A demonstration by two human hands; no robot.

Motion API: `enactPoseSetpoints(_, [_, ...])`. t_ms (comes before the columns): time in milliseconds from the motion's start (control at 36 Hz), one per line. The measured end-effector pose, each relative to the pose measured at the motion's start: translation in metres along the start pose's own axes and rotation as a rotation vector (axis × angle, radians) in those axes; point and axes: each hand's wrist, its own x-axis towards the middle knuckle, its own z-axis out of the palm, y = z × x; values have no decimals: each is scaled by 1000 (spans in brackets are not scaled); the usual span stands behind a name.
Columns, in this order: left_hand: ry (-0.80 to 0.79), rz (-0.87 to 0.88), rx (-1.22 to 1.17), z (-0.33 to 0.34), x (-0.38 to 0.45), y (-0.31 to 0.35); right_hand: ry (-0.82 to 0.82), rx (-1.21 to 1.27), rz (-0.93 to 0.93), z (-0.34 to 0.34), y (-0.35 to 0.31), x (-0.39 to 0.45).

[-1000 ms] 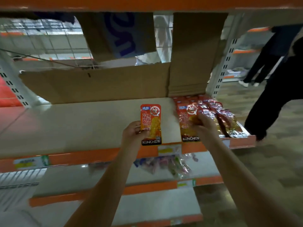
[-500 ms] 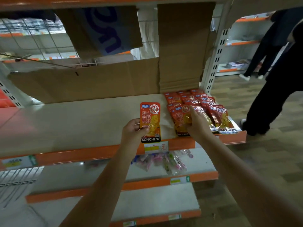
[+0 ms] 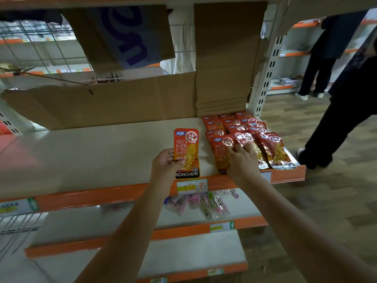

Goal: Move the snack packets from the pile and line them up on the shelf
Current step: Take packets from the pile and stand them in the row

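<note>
- Orange-red foil snack packet (image 3: 186,153) with yellow print and a black "KONCHEW" band at the bottom, held upright in the left hand (image 3: 166,166); thumb lies across its lower front, fingers curl behind its left edge.
- Held packet sits over the front part of the beige shelf board (image 3: 91,158), just left of the rows, apart from them.
- Rows of matching orange-red snack packets (image 3: 244,137) lie flat and overlapping at the right end of the same shelf, running from the cardboard at the back to the front lip.
- Right hand (image 3: 241,160) rests palm-down on the front packets of the left and middle rows, fingers spread and only slightly bent, pressing on them; no pinch visible.
- Orange front rail (image 3: 102,198) of the shelf carries a white-and-yellow price label (image 3: 191,186) just below the held packet.
- Brown corrugated cardboard sheets (image 3: 122,103) stand along the back of the shelf; a taller folded piece is behind the rows.
- Clear bags with pink and green contents (image 3: 202,205) lie on the shelf below.
- Person in dark trousers (image 3: 338,111) stands on the wood-pattern floor at right; another stands farther back.
</note>
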Motion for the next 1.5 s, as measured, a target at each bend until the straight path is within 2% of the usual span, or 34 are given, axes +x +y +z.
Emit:
enactPoseSetpoints(111, [-2,-7,-9,6,0,2,6,-23,-6,-1,-1,-5])
enactPoseSetpoints(361, [1,-8,-27,13,5,1,1,105,-55,-9,-1,2])
enactPoseSetpoints(500, [29,-11,-49,17,12,0,-65,77,-112,-4,2,5])
enactPoseSetpoints(639, [38,-41,-60,19,18,-4,75,156,-77,2,3,11])
enactPoseSetpoints(889, [29,-41,-84,16,32,-5,123,238,-98,-12,2,55])
enactPoseSetpoints(1028, [19,-35,-61,13,43,-6,-61,187,-68,-27,-4,75])
enactPoseSetpoints(1139, [13,-50,-61,10,54,-3,-112,144,-57,-31,-6,92])
enactPoseSetpoints(1306, [-33,-72,-13,1,68,-4,-290,237,32,-39,-17,119])
enactPoseSetpoints(1500, [-80,-93,32,-2,79,-5,-368,223,42,-35,-12,139])
